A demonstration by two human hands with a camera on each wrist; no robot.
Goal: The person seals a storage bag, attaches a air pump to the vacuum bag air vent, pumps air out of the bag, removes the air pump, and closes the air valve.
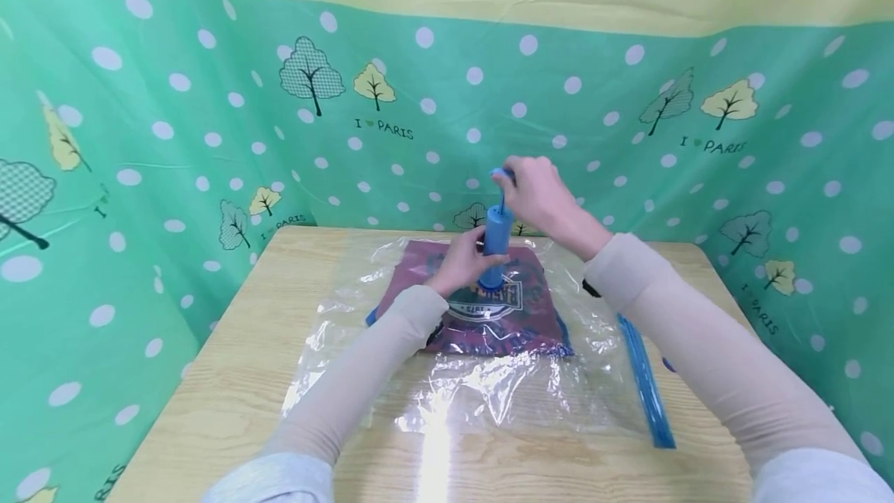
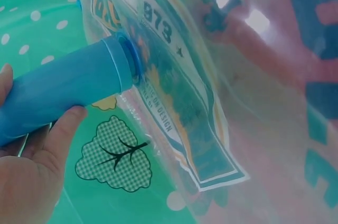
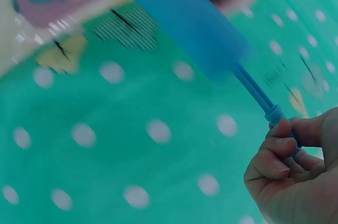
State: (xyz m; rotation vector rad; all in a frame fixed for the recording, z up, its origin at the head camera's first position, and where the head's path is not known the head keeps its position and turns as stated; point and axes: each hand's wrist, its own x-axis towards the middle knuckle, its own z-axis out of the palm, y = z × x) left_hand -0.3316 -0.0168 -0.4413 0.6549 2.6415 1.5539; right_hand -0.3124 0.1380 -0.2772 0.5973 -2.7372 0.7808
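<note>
A blue hand pump [image 1: 497, 243] stands nearly upright with its base on a clear plastic vacuum bag [image 1: 482, 390]. Inside the bag lies a folded, dark reddish cloth [image 1: 412, 278] with a printed badge. My left hand [image 1: 462, 261] grips the pump's barrel low down, thumb along its side in the left wrist view. My right hand [image 1: 536, 191] holds the handle at the top, fingers curled around it. Part of the thin plunger rod [image 3: 253, 89] shows between the handle and barrel. Where the pump meets the bag's valve is partly visible in the left wrist view.
A blue plastic strip [image 1: 644, 383] lies along the bag's right side, partly under my right forearm. The wooden table [image 1: 230, 355] reaches a green dotted curtain [image 1: 391, 169] hanging behind and at both sides. A small dark blue round thing [image 1: 668, 365] sits right of the strip.
</note>
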